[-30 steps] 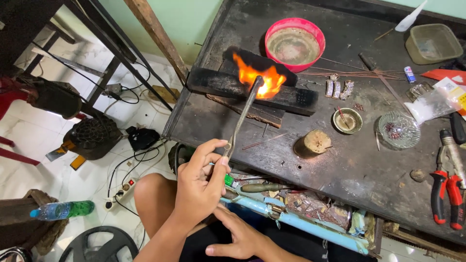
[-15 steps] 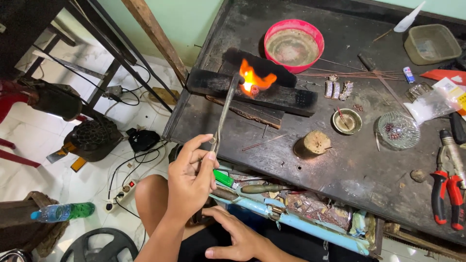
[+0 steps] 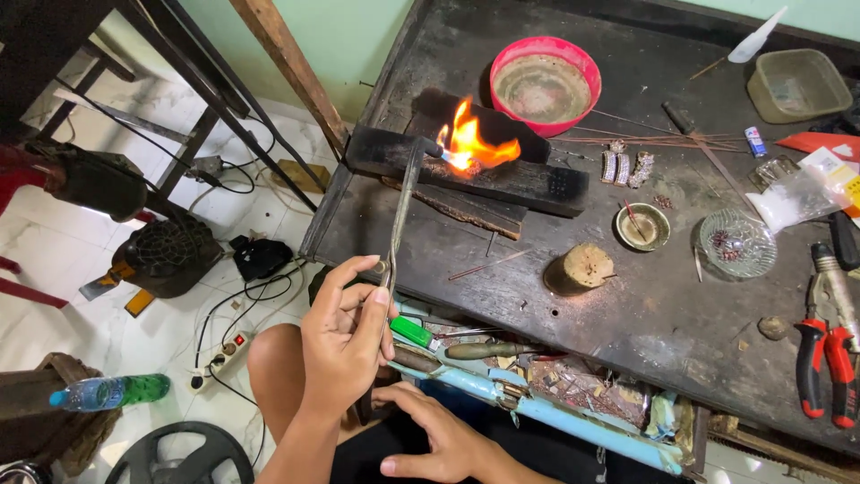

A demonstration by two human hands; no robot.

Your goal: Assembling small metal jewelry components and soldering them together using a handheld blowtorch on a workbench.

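One torch [image 3: 399,211] in play: a long thin metal blowpipe, pinched near its lower end in my left hand [image 3: 345,336], grip closed round the stem. Its tip sits well ahead of the grip, throwing an orange flame [image 3: 473,143] onto the charred black block [image 3: 502,179] on the dark surface [image 3: 573,296]. Right hand [image 3: 439,439] rests low on my lap, fingers loose, holding nothing. Judgement: stiff, light, hot forward; hold only the rear stem.

Even daylight is filling a sharp frame; the orange flame [image 3: 473,143] is glowing, overexposing at its core, edges bending slightly.
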